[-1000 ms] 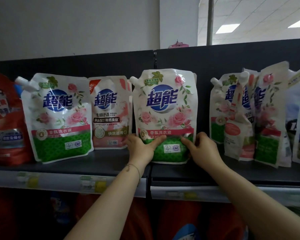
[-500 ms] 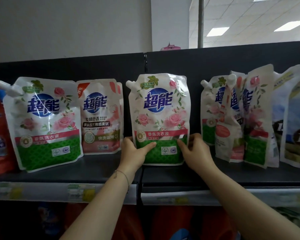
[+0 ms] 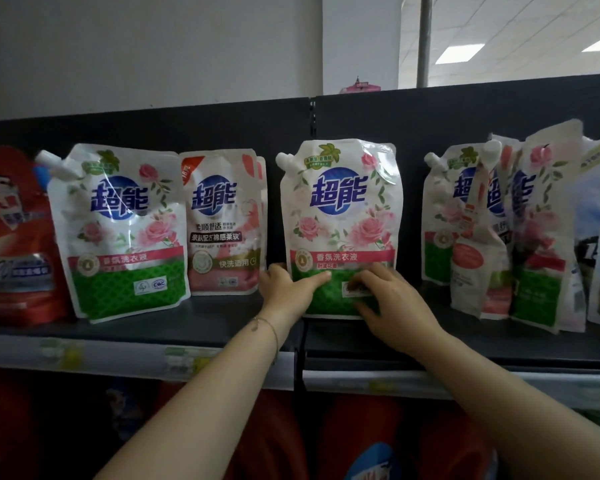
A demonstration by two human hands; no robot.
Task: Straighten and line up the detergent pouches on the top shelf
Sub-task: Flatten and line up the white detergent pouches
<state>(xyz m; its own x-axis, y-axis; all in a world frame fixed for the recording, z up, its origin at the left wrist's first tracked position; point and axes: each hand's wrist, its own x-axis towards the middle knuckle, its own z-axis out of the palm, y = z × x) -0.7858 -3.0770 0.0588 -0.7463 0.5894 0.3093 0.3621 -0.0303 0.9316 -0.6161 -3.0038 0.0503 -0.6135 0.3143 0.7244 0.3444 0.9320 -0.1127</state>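
**Top shelf** (image 3: pixel 201 320): dark, with a black back panel (image 3: pixel 222 129) behind the goods. The centre pouch (image 3: pixel 340 220) is white with a rose print and a green lower band. It stands upright on the shelf near the join between the two shelf sections, face forward, spout at upper left. There is a gap on each side of it.

**Left hand** (image 3: pixel 284 289): grips the lower left edge of the centre pouch. The thumb lies across the green band on the front, and the other fingers are hidden behind the edge. A thin bracelet (image 3: pixel 269 329) sits on that wrist.

**Right hand** (image 3: pixel 392 303): rests on the lower right front of the same pouch. The fingers are bent, with the tips pressed to the green band over the small label, and the thumb is by the bottom edge. Whether it pinches the pouch or only presses cannot be told.

**Left of the gap:** a pink pouch (image 3: pixel 224 226) stands upright, set further back. Just beside it and partly in front is a left green pouch (image 3: pixel 118 233), tilted. A red pouch (image 3: pixel 14 237) follows at the frame edge, blurred.

**Right of the gap:** a right cluster (image 3: pixel 499 233) of pouches overlaps, with several turned edge-on and leaning on one another, not facing forward.

**Price strip** (image 3: pixel 118 355): runs along the shelf's front edge; labels unreadable
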